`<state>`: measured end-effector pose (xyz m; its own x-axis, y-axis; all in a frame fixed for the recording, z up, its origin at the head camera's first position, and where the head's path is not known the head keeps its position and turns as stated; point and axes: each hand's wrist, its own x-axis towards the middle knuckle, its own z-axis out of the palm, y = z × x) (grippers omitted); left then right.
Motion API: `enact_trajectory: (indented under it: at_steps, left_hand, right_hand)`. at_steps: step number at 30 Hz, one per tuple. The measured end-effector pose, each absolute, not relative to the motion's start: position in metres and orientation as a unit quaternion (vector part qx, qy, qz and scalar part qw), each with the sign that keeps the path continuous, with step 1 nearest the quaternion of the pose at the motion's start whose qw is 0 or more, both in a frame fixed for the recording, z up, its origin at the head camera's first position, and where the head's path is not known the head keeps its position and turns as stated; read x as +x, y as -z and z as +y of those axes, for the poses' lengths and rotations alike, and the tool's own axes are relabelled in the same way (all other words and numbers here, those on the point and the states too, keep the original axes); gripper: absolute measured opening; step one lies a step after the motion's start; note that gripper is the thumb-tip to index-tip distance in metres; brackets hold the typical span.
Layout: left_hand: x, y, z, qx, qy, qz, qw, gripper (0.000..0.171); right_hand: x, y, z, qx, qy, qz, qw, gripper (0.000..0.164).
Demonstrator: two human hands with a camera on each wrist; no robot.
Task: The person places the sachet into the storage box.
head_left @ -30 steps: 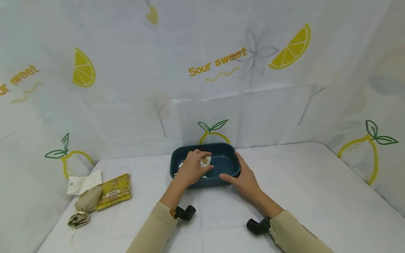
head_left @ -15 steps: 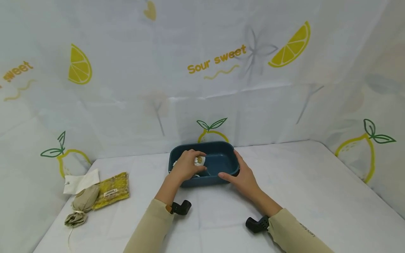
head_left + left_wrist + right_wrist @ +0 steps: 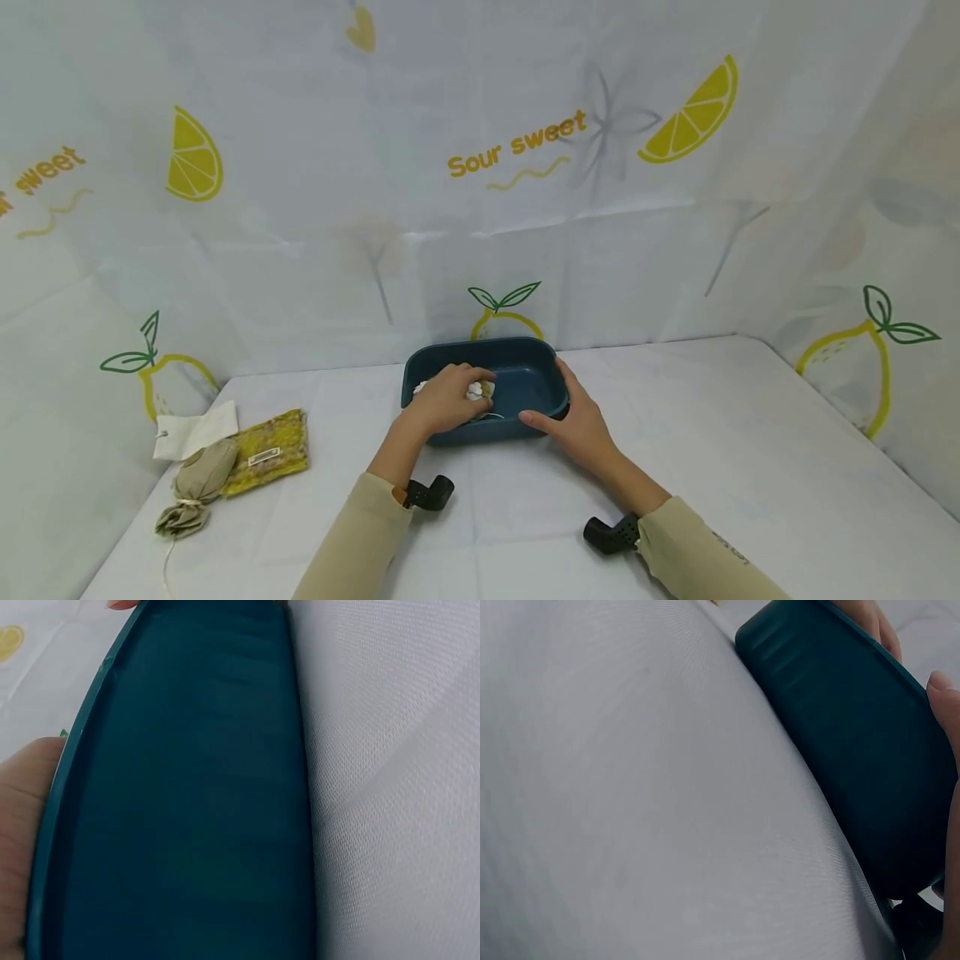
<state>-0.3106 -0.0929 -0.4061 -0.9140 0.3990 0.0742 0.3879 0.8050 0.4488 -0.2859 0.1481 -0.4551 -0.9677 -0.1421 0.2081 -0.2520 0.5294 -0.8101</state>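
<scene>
A dark teal, rounded rectangular box (image 3: 525, 427) stands open-topped at the back middle of the table. My left hand (image 3: 442, 400) reaches into its left half, fingers and thumb bent about a small white packet (image 3: 480, 389) with tan patches. Part of that packet lies hidden under the hand, and a thin white string shows beside it. My right hand (image 3: 581, 421) grips the box's right end, thumb on the near side and fingers round the far side. The left wrist view shows mostly the box's near wall (image 3: 187, 787); in the right wrist view the right thumb (image 3: 945, 701) touches the rim.
At the table's left lie a yellow patterned packet (image 3: 273, 450) with a label, a tied beige cloth pouch (image 3: 202, 475) with a string, and a white tag or paper (image 3: 197, 432). A white lemon-print cloth (image 3: 300, 275) hangs right behind the box.
My left hand has shifted slightly left and sunk lower into the box, its fingers and thumb drawing closer about the white packet. The right hand has kept its place on the box.
</scene>
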Motion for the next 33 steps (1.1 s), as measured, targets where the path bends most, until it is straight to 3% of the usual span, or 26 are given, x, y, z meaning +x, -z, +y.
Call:
enact_trajectory:
  at_steps: [26,33]
  left_hand:
    - [-0.304,0.394,-0.109,0.216,-0.250,0.942,0.054,0.049]
    - [-0.301,0.386,-0.119,0.213,-0.266,0.940,0.024,0.046]
  right_hand:
    - [-0.285,0.456,0.149,0.108,-0.464,-0.878,0.051,0.105]
    - [-0.286,0.453,0.148,0.105,-0.457,-0.882,0.049,0.104]
